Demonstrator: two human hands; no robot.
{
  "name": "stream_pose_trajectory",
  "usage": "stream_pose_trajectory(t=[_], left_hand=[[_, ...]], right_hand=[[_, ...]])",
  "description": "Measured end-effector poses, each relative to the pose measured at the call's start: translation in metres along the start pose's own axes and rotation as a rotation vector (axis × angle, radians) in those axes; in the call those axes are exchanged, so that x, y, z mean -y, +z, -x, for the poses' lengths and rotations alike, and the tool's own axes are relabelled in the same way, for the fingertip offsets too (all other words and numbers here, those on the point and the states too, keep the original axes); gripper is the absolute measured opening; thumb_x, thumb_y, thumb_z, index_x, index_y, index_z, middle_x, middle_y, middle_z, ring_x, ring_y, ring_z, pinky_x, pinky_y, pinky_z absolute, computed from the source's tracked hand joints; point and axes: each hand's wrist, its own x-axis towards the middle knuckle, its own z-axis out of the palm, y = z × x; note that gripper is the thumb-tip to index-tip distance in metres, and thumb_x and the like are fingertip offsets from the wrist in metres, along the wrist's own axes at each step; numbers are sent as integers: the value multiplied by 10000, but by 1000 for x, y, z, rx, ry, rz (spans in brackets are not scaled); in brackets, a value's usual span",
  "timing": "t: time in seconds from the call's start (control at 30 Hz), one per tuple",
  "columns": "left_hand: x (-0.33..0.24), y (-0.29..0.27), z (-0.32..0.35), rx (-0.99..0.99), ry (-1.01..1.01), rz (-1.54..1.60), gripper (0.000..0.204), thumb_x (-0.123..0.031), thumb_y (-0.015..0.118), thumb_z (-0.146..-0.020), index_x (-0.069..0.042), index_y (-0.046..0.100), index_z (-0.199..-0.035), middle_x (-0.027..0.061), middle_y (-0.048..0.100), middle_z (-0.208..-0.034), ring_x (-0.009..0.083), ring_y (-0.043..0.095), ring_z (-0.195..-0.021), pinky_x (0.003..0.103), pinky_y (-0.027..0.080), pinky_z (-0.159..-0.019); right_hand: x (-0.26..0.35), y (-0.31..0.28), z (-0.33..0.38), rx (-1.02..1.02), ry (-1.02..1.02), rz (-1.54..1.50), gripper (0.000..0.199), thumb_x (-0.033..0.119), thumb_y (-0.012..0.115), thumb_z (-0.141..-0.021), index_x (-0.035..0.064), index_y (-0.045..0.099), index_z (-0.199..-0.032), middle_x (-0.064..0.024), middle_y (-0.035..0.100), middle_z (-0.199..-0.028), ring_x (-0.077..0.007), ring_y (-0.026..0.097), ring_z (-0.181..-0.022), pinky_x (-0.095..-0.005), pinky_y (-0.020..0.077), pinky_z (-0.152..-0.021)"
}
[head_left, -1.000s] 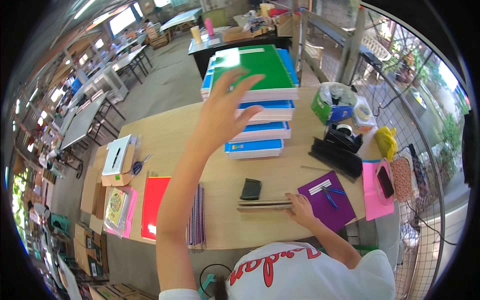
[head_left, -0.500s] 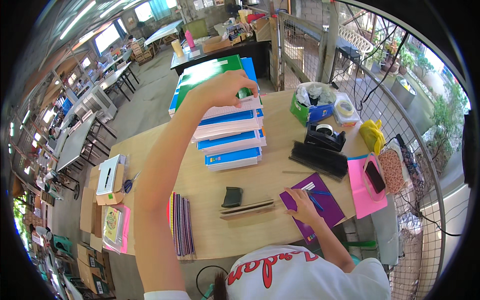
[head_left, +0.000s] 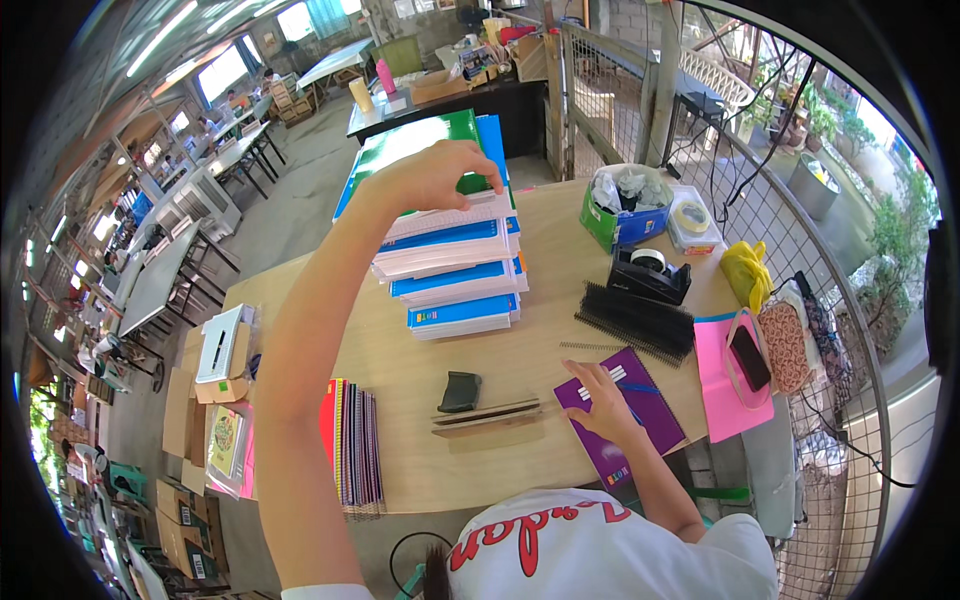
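A tall stepped stack of spiral-less white-paged books with blue covers (head_left: pixel 465 312) stands at the table's far middle, topped by a glossy green-covered notebook (head_left: pixel 425 145). My left hand (head_left: pixel 440 180) reaches across to its near right corner; thumb and fingers curl around the page edges there. On the right, a purple spiral notebook (head_left: pixel 640 405) lies flat with blue pens on it. My right hand (head_left: pixel 605 405) rests over its left part, fingers spread. Between my arms, a small dark block (head_left: pixel 460 392) stands beside a narrow wooden holder (head_left: pixel 487 416).
Colourful spiral notebooks (head_left: pixel 357 445) stand by my left forearm. At right are black binding coils (head_left: pixel 635 322), a tape dispenser (head_left: pixel 650 272), a green-blue box (head_left: pixel 625 210), a pink folder (head_left: pixel 720 400) with a phone (head_left: pixel 748 358), and a yellow bag (head_left: pixel 745 272). Mesh fencing borders the right side.
My left hand has shifted slightly left and back along the green notebook's near edge. My right hand's fingers have lifted and spread a little over the purple notebook. The view has turned slightly.
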Motion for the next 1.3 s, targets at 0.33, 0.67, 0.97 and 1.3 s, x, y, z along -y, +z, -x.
stream_pose_trajectory(t=[0.33,0.67,0.97,1.3], left_hand=[[5,-6,-3,46,25,-8,422,-34,737,-704,-174,655,-1093,78,598,-1127,271,592,-1014,391,490,-883],[-1,-14,1,6,1,118,437,-67,781,-653,-119,642,-1064,77,586,-1146,270,568,-1119,391,506,-986],[1,-10,9,-111,-17,231,361,-19,725,-713,-126,642,-1047,72,609,-1116,248,599,-1083,391,525,-976],[0,-13,10,-105,-52,345,357,-71,735,-753,-88,628,-1092,47,593,-1139,184,586,-1103,389,495,-1021]], right_hand=[[0,-5,1,-1,-18,-62,851,105,820,-695,128,430,-1451,-150,522,-1321,-372,485,-1208,-441,423,-1036],[33,-16,-46,-134,-84,-146,727,123,816,-715,80,512,-1374,-152,576,-1282,-338,531,-1192,-415,439,-1005],[101,-36,-253,-615,-139,-248,264,232,817,-764,94,768,-983,-175,512,-1329,-378,433,-1277,-471,385,-1049],[67,-14,-285,-631,-220,-421,326,289,840,-736,55,781,-955,-136,470,-1413,-378,377,-1327,-477,355,-1089]])
